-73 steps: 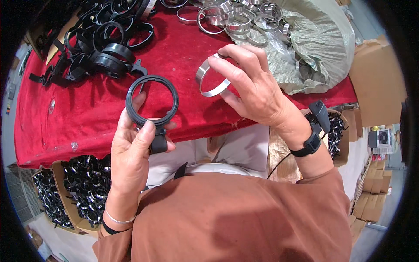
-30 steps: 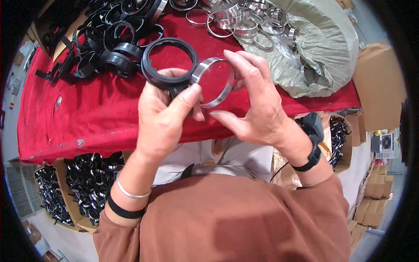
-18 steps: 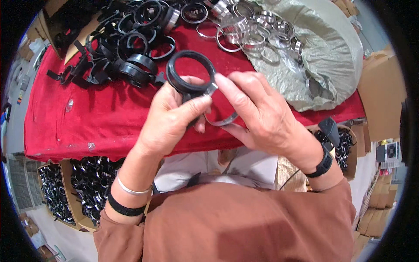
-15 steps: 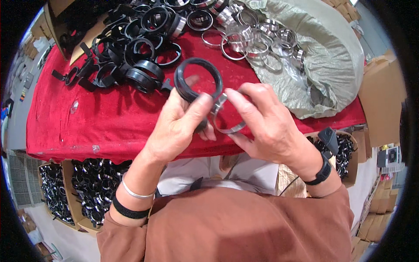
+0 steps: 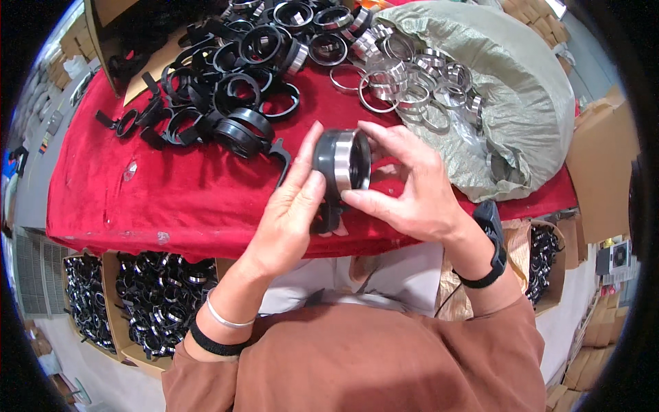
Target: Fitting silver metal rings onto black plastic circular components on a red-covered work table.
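My left hand (image 5: 292, 209) grips a black plastic ring (image 5: 325, 161) that has a hooked arm sticking out to the left. A shiny metal ring (image 5: 342, 159) sits against the right face of the black ring, lined up with it. The thumb and fingers of my right hand (image 5: 415, 185) close on the metal ring from the right. The pair is held on edge above the front of the red cloth (image 5: 199, 199). How deep the metal ring sits on the black one I cannot tell.
Black rings with arms (image 5: 240, 89) are heaped at the back left of the cloth. Loose metal rings (image 5: 412, 89) spill from a pale woven sack (image 5: 515, 89) at the back right. Cardboard boxes of black-and-silver parts (image 5: 161, 302) stand below the table on the left, another box (image 5: 546, 264) on the right.
The metal ring, tilted and apart at its top before, now lies against the black ring. Both hands have turned the black ring on edge, its opening facing right.
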The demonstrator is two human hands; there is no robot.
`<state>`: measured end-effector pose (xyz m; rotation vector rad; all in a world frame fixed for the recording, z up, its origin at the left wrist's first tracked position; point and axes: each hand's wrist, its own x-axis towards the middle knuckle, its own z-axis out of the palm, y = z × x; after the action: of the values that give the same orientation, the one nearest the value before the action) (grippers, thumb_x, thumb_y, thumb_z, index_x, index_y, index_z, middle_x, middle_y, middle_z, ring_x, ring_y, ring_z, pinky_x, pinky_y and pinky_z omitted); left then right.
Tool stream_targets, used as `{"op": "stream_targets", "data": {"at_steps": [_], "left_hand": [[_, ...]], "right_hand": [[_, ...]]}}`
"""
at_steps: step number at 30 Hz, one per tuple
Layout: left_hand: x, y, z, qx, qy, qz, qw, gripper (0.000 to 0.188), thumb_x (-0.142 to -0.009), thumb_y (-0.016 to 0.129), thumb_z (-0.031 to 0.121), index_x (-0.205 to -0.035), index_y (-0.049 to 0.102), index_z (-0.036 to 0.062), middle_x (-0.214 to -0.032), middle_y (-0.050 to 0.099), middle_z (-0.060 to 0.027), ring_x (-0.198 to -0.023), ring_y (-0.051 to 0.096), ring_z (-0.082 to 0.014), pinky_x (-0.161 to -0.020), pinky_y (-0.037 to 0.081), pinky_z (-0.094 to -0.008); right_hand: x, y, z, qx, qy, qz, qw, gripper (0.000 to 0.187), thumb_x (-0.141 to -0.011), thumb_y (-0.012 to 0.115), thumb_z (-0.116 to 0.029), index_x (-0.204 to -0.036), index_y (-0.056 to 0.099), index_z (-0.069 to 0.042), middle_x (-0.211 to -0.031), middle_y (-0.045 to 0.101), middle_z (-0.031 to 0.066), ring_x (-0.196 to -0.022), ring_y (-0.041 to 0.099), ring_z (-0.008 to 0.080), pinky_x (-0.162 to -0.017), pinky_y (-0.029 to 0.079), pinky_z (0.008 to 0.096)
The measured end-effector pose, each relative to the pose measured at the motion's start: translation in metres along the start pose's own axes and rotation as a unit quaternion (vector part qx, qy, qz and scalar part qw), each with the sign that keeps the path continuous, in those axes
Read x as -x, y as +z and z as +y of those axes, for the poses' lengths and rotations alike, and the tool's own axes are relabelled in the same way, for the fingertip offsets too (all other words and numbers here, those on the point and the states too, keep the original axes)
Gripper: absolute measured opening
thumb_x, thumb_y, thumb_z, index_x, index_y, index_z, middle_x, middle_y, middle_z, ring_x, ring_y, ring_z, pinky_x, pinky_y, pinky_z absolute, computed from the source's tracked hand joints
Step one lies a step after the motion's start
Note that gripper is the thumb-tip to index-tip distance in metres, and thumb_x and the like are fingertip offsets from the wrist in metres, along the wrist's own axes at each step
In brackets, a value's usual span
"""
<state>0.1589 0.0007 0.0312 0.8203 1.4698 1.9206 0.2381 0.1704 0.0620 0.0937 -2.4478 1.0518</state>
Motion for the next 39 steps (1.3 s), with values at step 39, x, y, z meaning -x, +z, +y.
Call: {"op": "stream_targets", "data": {"at_steps": [39], "left_hand": [[0.021,-0.140,0.025,0.109,-0.058,0.123,0.985,0.021,-0.092,0.055,0.014,-0.108,0.053,-0.0003,-0.106,0.060,-0.0149,-0.085,0.064,-0.0238,-0.080,0.056,-0.0429]], "right_hand": [[-0.087,-0.028,0.083,0.384,0.047,0.008,0.922,0.051,-0.072,0.073,-0.038,-0.108,0.061,-0.004,-0.100,0.055,0.0204,-0.097,0.058,0.0362,-0.085,0.049,0.0428]]}}
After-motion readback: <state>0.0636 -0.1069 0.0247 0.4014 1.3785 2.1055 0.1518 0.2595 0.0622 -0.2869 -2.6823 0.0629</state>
